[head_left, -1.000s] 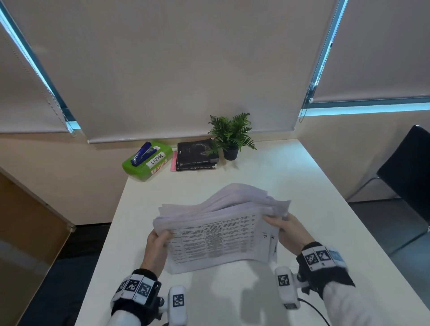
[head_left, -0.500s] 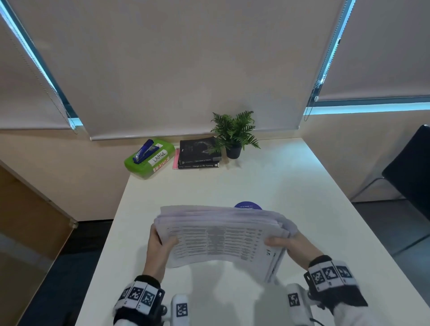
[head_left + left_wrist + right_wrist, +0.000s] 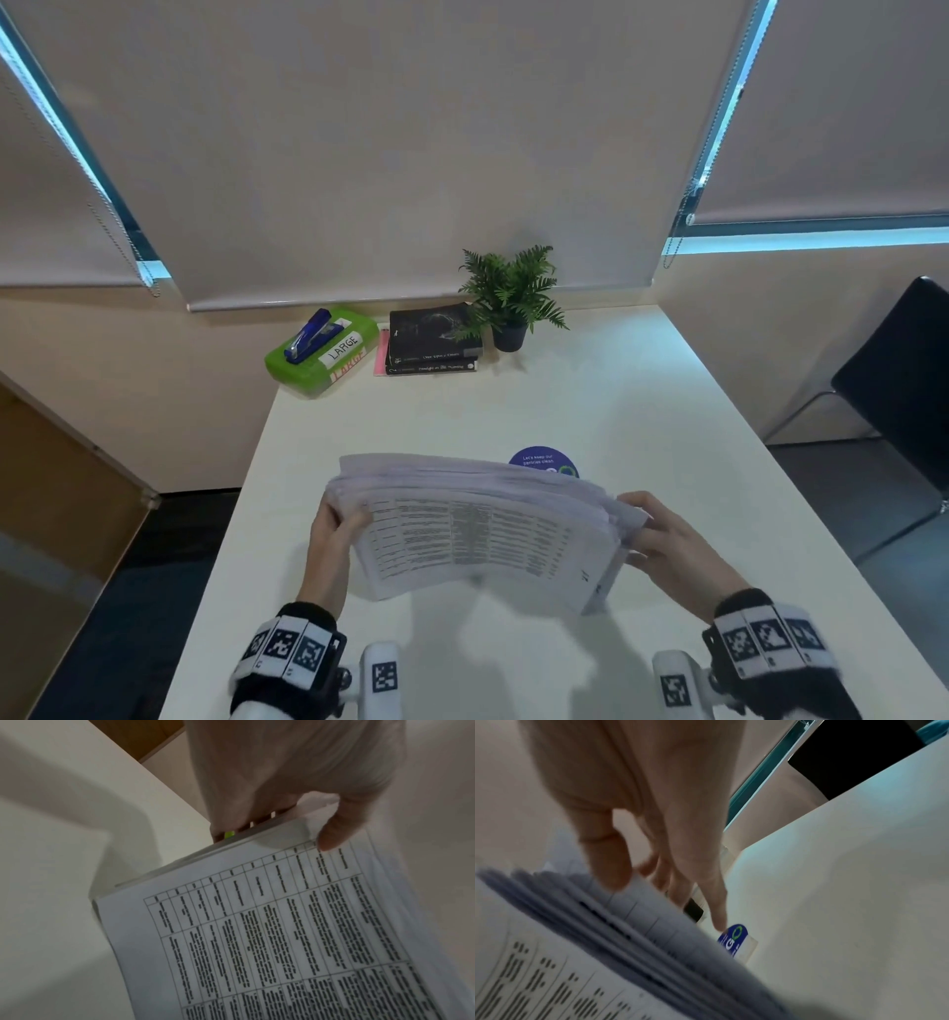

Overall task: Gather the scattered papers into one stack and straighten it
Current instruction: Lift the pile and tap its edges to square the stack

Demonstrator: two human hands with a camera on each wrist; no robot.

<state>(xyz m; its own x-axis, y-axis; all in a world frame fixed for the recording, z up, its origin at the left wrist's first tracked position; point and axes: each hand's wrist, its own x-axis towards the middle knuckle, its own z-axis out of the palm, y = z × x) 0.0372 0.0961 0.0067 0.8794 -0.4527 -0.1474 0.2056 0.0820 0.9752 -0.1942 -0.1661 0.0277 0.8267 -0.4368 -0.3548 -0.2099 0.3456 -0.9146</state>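
Sagging printed stack (image 3: 477, 519), edges fanned

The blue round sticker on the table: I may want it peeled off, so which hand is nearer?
Right. The right hand grips the paper stack just beside the blue sticker; the left hand grips the stack's opposite end.

Bare table (image 3: 590, 401) beyond; green box (image 3: 321, 354), books (image 3: 431, 342), plant (image 3: 511, 295) line the far edge

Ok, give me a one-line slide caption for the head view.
Both hands, left hand and right hand, grip the gathered paper stack by its side edges above the white table.
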